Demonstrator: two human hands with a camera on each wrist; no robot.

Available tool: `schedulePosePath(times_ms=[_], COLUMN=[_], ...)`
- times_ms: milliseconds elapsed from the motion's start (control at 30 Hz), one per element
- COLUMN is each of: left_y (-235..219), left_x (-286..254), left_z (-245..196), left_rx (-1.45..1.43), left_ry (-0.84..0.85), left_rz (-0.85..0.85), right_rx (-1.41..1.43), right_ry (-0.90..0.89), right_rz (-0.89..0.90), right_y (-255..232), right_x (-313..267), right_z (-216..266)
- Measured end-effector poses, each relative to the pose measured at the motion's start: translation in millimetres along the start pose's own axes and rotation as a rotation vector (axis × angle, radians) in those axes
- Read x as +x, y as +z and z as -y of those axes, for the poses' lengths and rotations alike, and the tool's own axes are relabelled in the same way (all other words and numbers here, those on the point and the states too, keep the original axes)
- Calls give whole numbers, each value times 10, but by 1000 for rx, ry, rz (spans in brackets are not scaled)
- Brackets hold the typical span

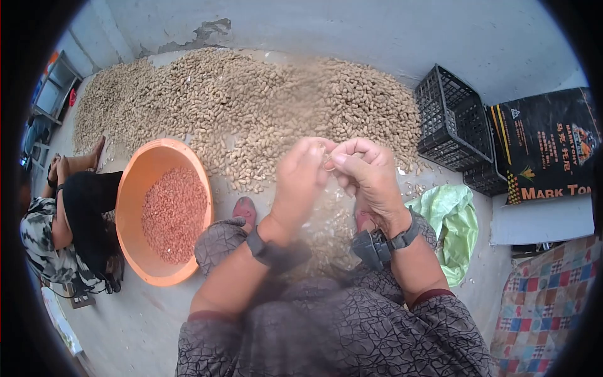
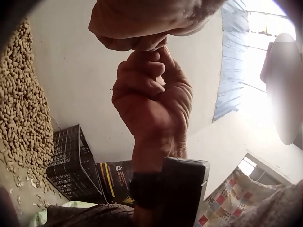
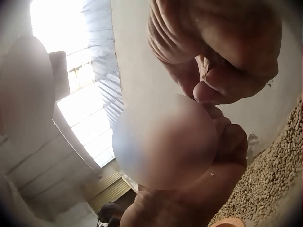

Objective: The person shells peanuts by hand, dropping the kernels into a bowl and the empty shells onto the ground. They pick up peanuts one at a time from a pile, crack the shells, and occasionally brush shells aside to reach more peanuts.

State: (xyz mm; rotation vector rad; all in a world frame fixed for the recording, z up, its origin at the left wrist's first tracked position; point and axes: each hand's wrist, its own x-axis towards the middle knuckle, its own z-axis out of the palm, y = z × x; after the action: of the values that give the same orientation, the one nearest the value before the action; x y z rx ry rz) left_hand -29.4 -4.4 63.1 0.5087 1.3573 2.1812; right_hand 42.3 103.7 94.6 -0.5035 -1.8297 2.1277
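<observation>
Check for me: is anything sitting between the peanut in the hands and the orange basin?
Nothing visible does. Both hands, left hand and right hand, pinch the peanut above the lap, and the orange basin sits on the floor to the left, with only open air and bare floor between.

You have two hands raised together, left hand [image 1: 300,182] and right hand [image 1: 367,173], beside one orange basin [image 1: 135,188] of shelled kernels. Right of that basin: two black crates [image 1: 452,119], one black sack [image 1: 546,144], one green bag [image 1: 452,220].
</observation>
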Motion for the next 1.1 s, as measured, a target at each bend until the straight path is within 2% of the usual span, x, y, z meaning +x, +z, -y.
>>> schedulePosePath(times_ms=[100,167,200,267,300,367,400,467,500,567,700,767,900,967,1000,1067,1100], left_y=[-127,-165,-175,-166,-192,-236,-241,-237,-236,-234,-210,-183,-112,-107,-118,-162,-191], left_x=[55,112,94,51,50,56,52,50,59,75,58,46,51,63,71,96,116], left_z=[-54,-118,-174,-339,-348,-364,-348,-264,-215,-121,-69,-118,-178,-159,-132,-63,-50], left_rx=[49,571,568,934,932,480,479,122,117,-20,-62,-212,-286,-339,-340,-323,-324], left_ry=[-27,-148,-149,-358,-361,-471,-472,-498,-499,-466,-471,-550,-650,-691,-691,-637,-636], left_rz=[36,315,313,340,339,252,249,279,275,237,228,215,129,92,93,68,69], right_rx=[124,138,136,58,57,-97,-97,-375,-378,-685,-805,-842,-833,-639,-640,-300,-302], right_ry=[16,10,13,21,24,-59,-56,-182,-178,-443,-490,-584,-513,-338,-339,-215,-217], right_rz=[15,68,69,49,50,36,39,78,82,9,49,77,87,88,88,90,90], right_y=[-20,-81,-100,-120,-122,-109,-85,-17,6,37,18,-5,-31,-33,-26,10,5], right_x=[5,14,12,3,-3,-19,-25,-36,-24,-1,9,28,25,25,14,-18,-30], right_z=[26,21,39,91,102,119,122,108,53,-84,-59,-45,-65,-94,-69,41,89])
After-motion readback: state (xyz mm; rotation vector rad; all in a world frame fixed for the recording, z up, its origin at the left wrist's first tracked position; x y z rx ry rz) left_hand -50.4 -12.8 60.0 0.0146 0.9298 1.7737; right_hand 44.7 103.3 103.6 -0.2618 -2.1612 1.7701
